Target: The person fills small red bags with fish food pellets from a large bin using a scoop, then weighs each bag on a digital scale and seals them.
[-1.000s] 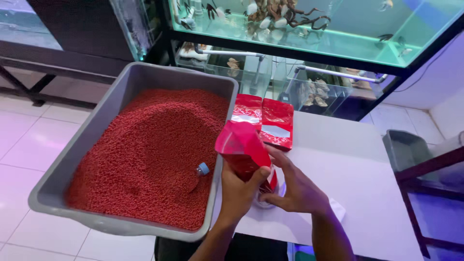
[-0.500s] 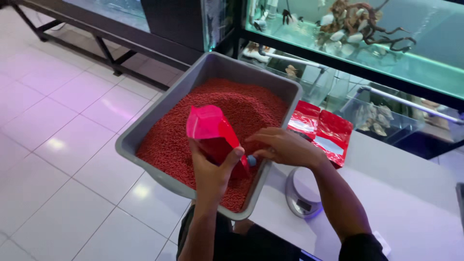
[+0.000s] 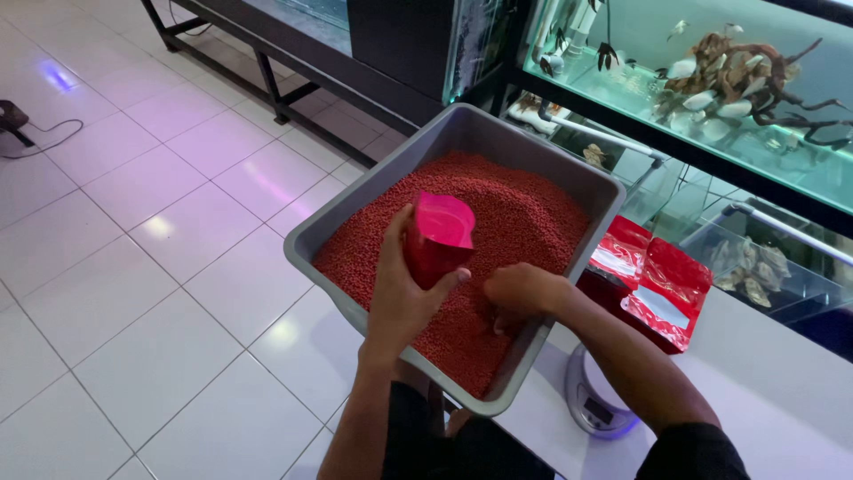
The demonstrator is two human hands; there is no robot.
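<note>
1. We hold an open red pouch (image 3: pixel 439 238) upright in our left hand (image 3: pixel 402 298), fingers clamped around its back and thumb across its front, mouth up, apparently so it can take a fill without spilling.
2. Just right of that hand, our right hand (image 3: pixel 520 293) is pressed knuckles-up into the red pellets (image 3: pixel 498 213), fingers curled together; whether it grips anything under the pellets we cannot tell.
3. Both hands work inside a grey tub (image 3: pixel 355 209) heaped with pellets, which overhangs the near edge of the white bench (image 3: pixel 782 391), seemingly pulled close for reach.
4. Below and right of the right hand, half hidden by the forearm, a small round scale (image 3: pixel 593 404) sits on the bench, close enough to serve for weighing.
5. Farther right of that hand, two flat glossy red pouches (image 3: pixel 662 289) with pale label panels lie side by side on the bench against the tub's far corner.
6. Beyond the hands, glass aquariums (image 3: pixel 711 80) with driftwood and pale stones line the wall; white floor tiles (image 3: pixel 133 267) spread left.
</note>
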